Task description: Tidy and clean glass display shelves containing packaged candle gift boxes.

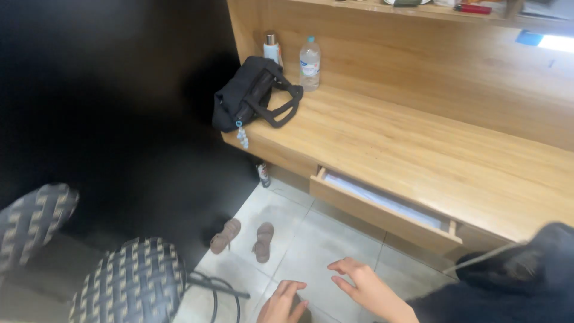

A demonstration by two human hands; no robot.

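Both hands sit low in view above the floor tiles (311,239). Left hand (284,302): fingers curled loosely, nothing held. Right hand (365,287): fingers spread wide, empty, reaching toward the drawer (382,212), which stands part-open under the bench (418,149) with pale sheets inside. No contact with the drawer yet; it is neither shut nor fully drawn. Bag (248,96) and bottle (309,63) rest untouched on the bench; sandals (242,238) lie on the tiles beside a woven stool (134,281)
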